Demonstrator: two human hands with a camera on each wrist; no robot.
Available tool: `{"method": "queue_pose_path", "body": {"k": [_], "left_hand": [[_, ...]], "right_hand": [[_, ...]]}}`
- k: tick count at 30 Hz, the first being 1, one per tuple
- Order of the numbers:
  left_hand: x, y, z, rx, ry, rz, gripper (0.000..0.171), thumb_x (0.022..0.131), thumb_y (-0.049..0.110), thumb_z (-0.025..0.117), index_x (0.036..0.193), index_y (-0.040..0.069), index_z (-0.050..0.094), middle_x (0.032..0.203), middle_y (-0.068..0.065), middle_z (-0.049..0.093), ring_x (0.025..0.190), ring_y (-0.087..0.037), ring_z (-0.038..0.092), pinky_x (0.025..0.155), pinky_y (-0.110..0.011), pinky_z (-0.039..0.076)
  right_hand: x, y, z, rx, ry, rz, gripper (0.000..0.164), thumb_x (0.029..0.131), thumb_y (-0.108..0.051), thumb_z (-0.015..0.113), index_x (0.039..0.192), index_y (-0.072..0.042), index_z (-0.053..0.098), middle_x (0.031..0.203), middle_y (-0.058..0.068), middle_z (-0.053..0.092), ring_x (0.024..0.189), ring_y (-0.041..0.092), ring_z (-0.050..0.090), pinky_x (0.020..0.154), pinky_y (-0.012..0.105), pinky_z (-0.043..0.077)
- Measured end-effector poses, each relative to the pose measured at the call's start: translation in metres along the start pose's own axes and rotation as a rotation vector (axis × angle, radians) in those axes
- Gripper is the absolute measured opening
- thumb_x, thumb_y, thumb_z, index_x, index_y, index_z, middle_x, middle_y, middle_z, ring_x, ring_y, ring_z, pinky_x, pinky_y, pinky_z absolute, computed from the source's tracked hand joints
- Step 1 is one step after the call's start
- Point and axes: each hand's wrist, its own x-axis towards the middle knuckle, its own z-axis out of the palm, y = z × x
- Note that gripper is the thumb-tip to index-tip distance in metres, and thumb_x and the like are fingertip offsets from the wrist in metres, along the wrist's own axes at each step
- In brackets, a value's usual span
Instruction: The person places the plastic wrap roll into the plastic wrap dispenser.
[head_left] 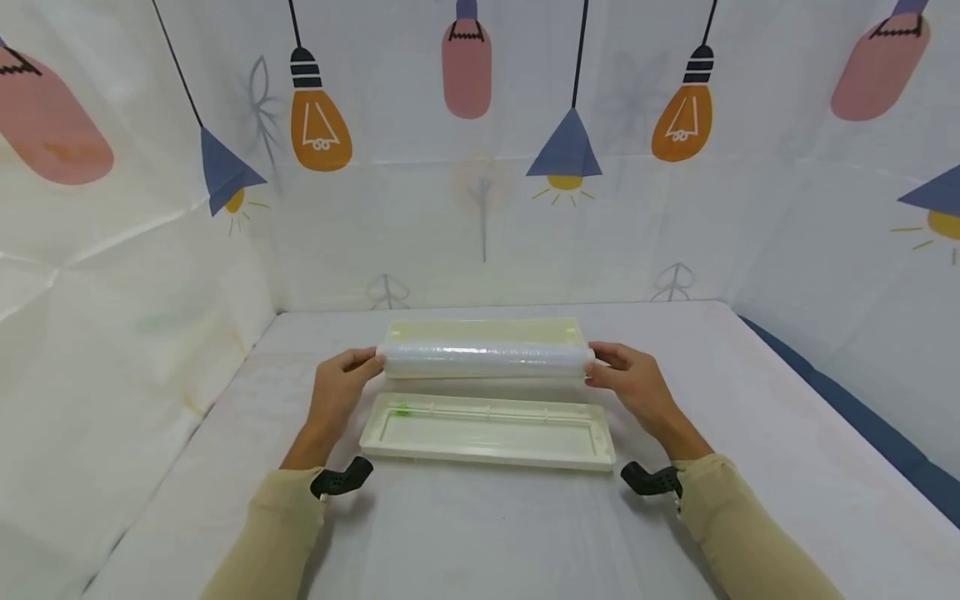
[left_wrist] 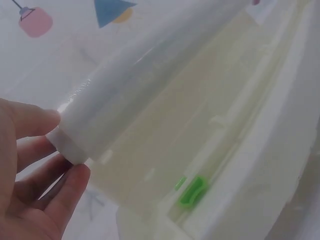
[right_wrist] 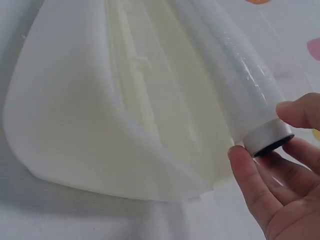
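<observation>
A roll of plastic wrap (head_left: 483, 360) lies level across the head view, held at both ends. My left hand (head_left: 341, 387) pinches its left end with thumb and fingers; the left wrist view shows the fingertips on the roll's edge (left_wrist: 75, 150). My right hand (head_left: 630, 383) grips the other end, where the core's open end (right_wrist: 272, 142) shows in the right wrist view. Behind and beneath the roll is a cream plastic tray (head_left: 483, 331), partly hidden by it. Nearer to me lies a second cream piece, a shallow lid (head_left: 487, 460), with a green slider (left_wrist: 193, 191) on its rail.
The white-covered table (head_left: 480, 533) runs back to a hanging cloth (head_left: 397, 225) printed with lamps and bulbs. Cloth also rises along the left and right sides. A black wrist camera (head_left: 342, 479) sits on each sleeve, close to the lid's corners.
</observation>
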Motion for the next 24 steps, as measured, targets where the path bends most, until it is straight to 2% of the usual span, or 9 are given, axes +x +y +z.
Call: {"method": "queue_pose_path", "body": {"k": [2, 9, 13, 19, 24], "left_hand": [[0.002, 0.001, 0.001, -0.010, -0.003, 0.004, 0.044, 0.097, 0.029, 0.069, 0.126, -0.003, 0.065, 0.123, -0.019, 0.066, 0.110, -0.027, 0.065, 0.104, -0.042, 0.046], [0.008, 0.004, 0.007, -0.088, 0.005, -0.016, 0.041, 0.096, 0.026, 0.071, 0.124, -0.004, 0.066, 0.122, -0.018, 0.066, 0.108, -0.027, 0.067, 0.105, -0.039, 0.046], [0.011, 0.007, 0.005, -0.109, 0.018, 0.001, 0.041, 0.096, 0.023, 0.071, 0.124, -0.005, 0.066, 0.119, -0.019, 0.067, 0.104, -0.024, 0.069, 0.103, -0.036, 0.047], [0.017, 0.010, 0.007, -0.160, 0.029, -0.003, 0.042, 0.095, 0.022, 0.072, 0.123, -0.008, 0.065, 0.117, -0.017, 0.067, 0.093, -0.011, 0.070, 0.094, -0.025, 0.052], [0.019, 0.013, 0.006, -0.175, 0.025, -0.022, 0.046, 0.096, 0.024, 0.071, 0.129, -0.006, 0.062, 0.124, -0.018, 0.064, 0.095, -0.010, 0.070, 0.096, -0.026, 0.051]], "right_hand": [[0.001, -0.002, 0.000, 0.012, 0.013, -0.017, 0.058, 0.095, -0.018, 0.072, 0.141, 0.009, 0.049, 0.140, 0.027, 0.053, 0.103, 0.040, 0.068, 0.084, 0.028, 0.057], [0.008, -0.004, 0.000, 0.067, 0.056, -0.047, 0.058, 0.095, -0.016, 0.072, 0.140, 0.012, 0.048, 0.139, 0.028, 0.053, 0.100, 0.021, 0.070, 0.084, 0.029, 0.057], [0.014, -0.006, 0.002, 0.085, 0.068, -0.053, 0.055, 0.096, -0.016, 0.071, 0.139, 0.012, 0.050, 0.138, 0.028, 0.054, 0.103, 0.021, 0.069, 0.084, 0.030, 0.057], [0.021, -0.010, 0.001, 0.105, 0.068, -0.046, 0.057, 0.095, -0.014, 0.071, 0.140, 0.013, 0.048, 0.137, 0.029, 0.054, 0.096, 0.016, 0.070, 0.083, 0.030, 0.058], [0.026, -0.014, 0.001, 0.110, 0.072, -0.044, 0.056, 0.095, -0.013, 0.071, 0.139, 0.013, 0.048, 0.137, 0.029, 0.053, 0.095, 0.014, 0.070, 0.083, 0.030, 0.058]]}}
